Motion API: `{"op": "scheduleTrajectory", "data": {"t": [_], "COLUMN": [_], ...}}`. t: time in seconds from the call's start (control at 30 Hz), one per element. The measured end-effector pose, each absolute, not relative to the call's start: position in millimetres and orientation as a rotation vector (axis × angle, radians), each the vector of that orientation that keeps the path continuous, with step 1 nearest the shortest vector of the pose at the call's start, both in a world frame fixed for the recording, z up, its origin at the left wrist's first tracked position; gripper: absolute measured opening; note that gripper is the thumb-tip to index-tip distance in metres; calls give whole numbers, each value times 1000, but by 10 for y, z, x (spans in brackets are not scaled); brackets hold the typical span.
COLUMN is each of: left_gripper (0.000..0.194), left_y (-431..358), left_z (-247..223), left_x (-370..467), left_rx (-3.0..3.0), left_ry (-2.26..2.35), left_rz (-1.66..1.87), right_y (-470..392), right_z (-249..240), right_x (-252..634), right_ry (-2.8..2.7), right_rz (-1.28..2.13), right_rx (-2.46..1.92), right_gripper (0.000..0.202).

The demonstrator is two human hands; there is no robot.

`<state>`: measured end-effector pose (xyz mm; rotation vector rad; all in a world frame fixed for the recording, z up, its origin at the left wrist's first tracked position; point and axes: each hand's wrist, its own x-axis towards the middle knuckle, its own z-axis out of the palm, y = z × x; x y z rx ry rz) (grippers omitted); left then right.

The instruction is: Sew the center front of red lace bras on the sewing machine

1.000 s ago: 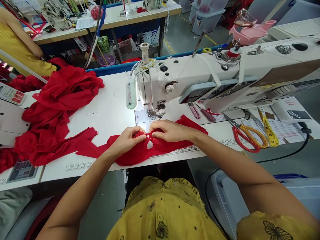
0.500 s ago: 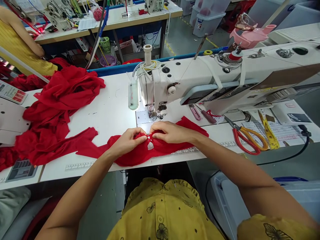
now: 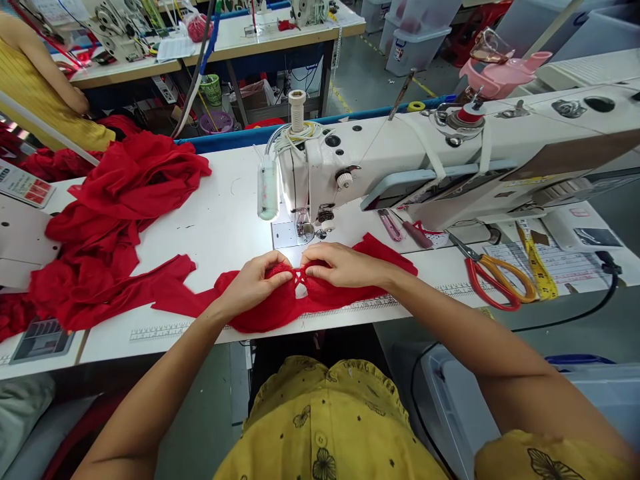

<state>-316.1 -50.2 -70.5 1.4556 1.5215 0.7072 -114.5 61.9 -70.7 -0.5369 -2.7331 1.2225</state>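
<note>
Spanning the near edge of the white sewing table (image 3: 225, 193), a piece of soft red fabric with a small crisscrossed opening (image 3: 265, 310) lies just near of the needle area of the white industrial sewing machine (image 3: 370, 157). Its left part is pinched between the thumb and closed-in fingers of the left hand (image 3: 257, 275), its right part likewise by the right hand (image 3: 340, 267). The grips are set close on either side of the opening, probably so that the crossed strips can be spread and seen.

A crumpled heap of red cloth (image 3: 125, 173) is set to the left, seemingly out of the work area. To the right, metal scissors with red and orange handles (image 3: 483, 259) are placed, perhaps for easy reach, beside a yellow measuring tape (image 3: 540, 267) on a printed paper sheet (image 3: 583, 270). Ruler marks are printed along the near edge; their numbers, the sheet's text and the white-and-red card (image 3: 25, 183) at far left cannot be read. No brand name can be made out.
</note>
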Motion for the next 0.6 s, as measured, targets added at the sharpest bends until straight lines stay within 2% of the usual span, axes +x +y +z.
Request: {"op": "scheduleTrajectory", "data": {"t": [0.6], "left_gripper": [21], "left_y": [-521], "left_z": [-823], "left_x": [-3119], "left_rx": [1348], "left_ry": [1574], "left_rz": [821], "right_y": [494], "right_z": [-832], "right_x": [-1308], "right_ry": [-2593], "right_rz": [1113], "right_rx": [-749], "right_gripper": [8]}}
